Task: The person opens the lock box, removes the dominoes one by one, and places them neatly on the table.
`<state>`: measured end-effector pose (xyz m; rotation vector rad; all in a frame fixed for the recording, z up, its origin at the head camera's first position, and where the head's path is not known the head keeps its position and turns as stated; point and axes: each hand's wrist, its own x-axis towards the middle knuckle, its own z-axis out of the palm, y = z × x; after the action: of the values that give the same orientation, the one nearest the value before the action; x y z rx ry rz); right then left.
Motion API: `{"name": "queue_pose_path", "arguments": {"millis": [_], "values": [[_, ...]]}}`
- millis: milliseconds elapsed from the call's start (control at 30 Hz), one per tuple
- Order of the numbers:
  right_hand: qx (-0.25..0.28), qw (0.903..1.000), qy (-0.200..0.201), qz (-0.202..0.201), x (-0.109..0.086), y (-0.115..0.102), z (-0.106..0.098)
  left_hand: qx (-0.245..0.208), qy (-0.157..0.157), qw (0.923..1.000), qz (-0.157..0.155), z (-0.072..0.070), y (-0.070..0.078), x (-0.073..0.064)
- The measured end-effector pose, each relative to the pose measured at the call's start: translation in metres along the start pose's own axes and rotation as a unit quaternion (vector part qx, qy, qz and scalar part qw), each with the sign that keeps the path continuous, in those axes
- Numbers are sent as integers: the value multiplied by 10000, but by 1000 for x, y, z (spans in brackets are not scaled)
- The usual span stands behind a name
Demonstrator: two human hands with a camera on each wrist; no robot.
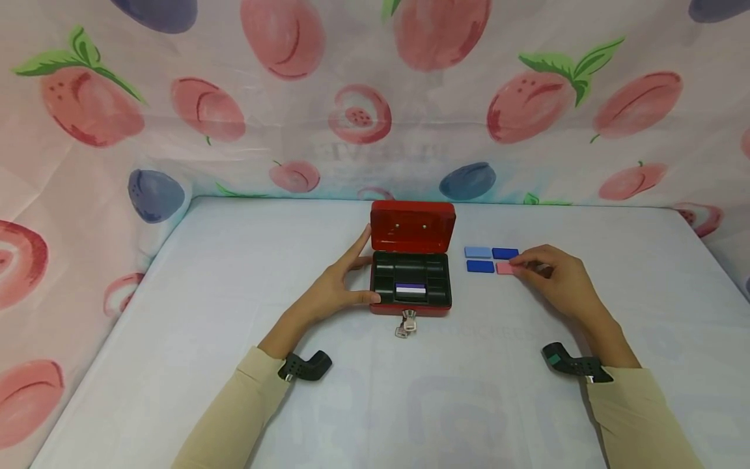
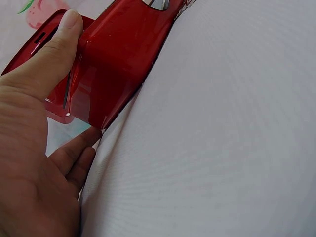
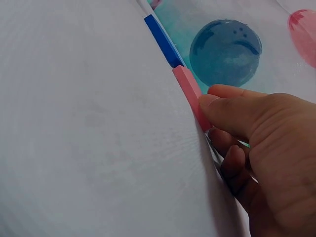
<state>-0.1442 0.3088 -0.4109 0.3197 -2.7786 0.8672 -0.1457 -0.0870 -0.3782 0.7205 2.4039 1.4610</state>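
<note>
A red cash box (image 1: 411, 312) stands on the white table with its lid (image 1: 413, 228) raised and a black tray (image 1: 383, 277) inside. My left hand (image 1: 333, 284) steadies its left side, thumb on the front left rim and forefinger stretched along the lid. In the left wrist view, the thumb lies over the red box (image 2: 118, 64) and the other fingers are low beside it. To the right, my right hand (image 1: 556, 277) pinches the end of a pink block (image 1: 504, 268) between thumb and forefinger. That pink block (image 3: 190, 91) lies flat, its far end partly covered by fingers.
Beside the pink block are two dark blue blocks (image 1: 480, 266) and a light blue block (image 1: 478, 252). A purple and white block (image 1: 411, 290) lies in the tray. Keys (image 1: 404, 329) hang from the box's front lock. Fruit-patterned cloth (image 1: 410, 156) rises behind the table.
</note>
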Motion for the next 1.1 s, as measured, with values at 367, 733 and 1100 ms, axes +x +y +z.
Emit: {"name": "queue_pose_path", "arguments": {"millis": [367, 733, 1100], "values": [[78, 9999, 21, 87, -1, 2, 1, -16, 2, 10000, 89, 0, -3, 1], [209, 9997, 69, 58, -1, 0, 1, -49, -33, 9999, 120, 0, -3, 1], [66, 9999, 128, 18, -2, 3, 4, -36, 0, 10000, 78, 1, -4, 1]]}}
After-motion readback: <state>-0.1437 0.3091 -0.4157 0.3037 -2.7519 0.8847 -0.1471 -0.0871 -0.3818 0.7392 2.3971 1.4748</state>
